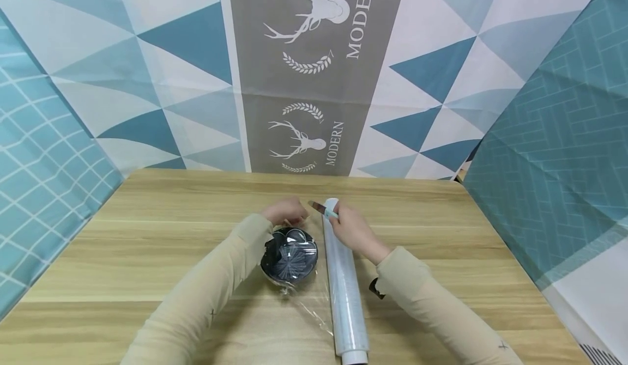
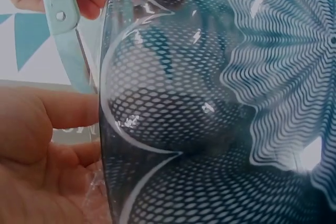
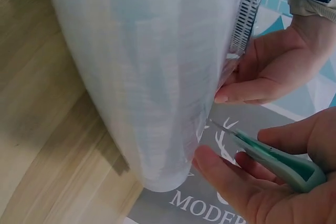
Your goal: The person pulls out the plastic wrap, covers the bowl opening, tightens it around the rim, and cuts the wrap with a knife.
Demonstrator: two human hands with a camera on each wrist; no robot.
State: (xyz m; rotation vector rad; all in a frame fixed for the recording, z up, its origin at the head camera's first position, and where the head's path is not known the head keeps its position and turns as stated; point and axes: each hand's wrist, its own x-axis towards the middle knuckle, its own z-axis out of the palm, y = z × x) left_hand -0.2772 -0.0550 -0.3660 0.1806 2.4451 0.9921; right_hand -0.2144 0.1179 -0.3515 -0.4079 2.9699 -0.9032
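A dark bowl [image 1: 290,261] with a white wavy and dotted pattern stands on the table, clear cling film [image 1: 314,311] stretched over it. My left hand [image 1: 287,211] is at the bowl's far rim; in the right wrist view its thumb and fingers pinch the film beside the roll. My right hand [image 1: 352,226] grips a folding knife [image 3: 281,161] with a pale green handle. The knife's blade [image 2: 76,64] is out and points toward the left hand, close to the film. The cling film roll [image 1: 345,294] lies lengthwise right of the bowl, its far end under the right hand.
The wooden table [image 1: 171,234] runs back to a patterned backdrop [image 1: 304,81]. Teal sheets [image 1: 554,136] hang at the sides. From the near side of the bowl, loose film spreads toward the roll. A dark band [image 1: 376,289] shows at the right wrist.
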